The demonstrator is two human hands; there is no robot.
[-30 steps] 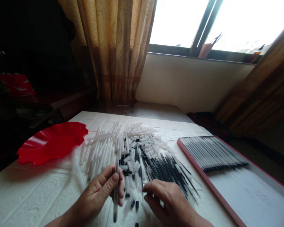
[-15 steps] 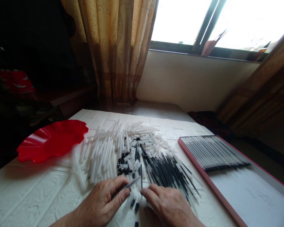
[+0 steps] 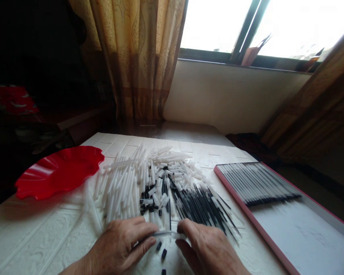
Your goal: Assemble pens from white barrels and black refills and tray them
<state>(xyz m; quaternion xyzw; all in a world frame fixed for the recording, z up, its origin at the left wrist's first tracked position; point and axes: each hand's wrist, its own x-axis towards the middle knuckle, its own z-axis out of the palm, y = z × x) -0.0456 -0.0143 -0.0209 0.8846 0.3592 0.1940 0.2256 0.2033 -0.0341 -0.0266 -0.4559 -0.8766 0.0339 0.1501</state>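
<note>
My left hand (image 3: 122, 246) has its fingers (image 3: 143, 230) curled together, thumb and forefinger clamped on one end of a slim tube (image 3: 164, 233). My right hand (image 3: 208, 250) meets it from the other side, and its fingers (image 3: 188, 228) are pinched shut on the tube's far end. The tube lies almost level between the two hands, just above the worktop (image 3: 46, 236), at the near edge of the heap.

Both hands sit low with knuckles up and the wrists coming in from the bottom edge. They angle towards each other, with only the tube's length between them.

A second ago the left hand held the tube steeply, one end pointing back towards me. Half a second ago it was slanted, with the right hand close by but not on it. Now it is tipped flat and the right hand has closed on it.

Just beneath the tube lie a few black caps (image 3: 163, 253). Beyond the hands are the white barrels (image 3: 122, 183) and, to their right, the black refills (image 3: 200, 206). A red dish (image 3: 57, 172) sits far left, and a pink-rimmed tray (image 3: 278, 244) far right.
</note>
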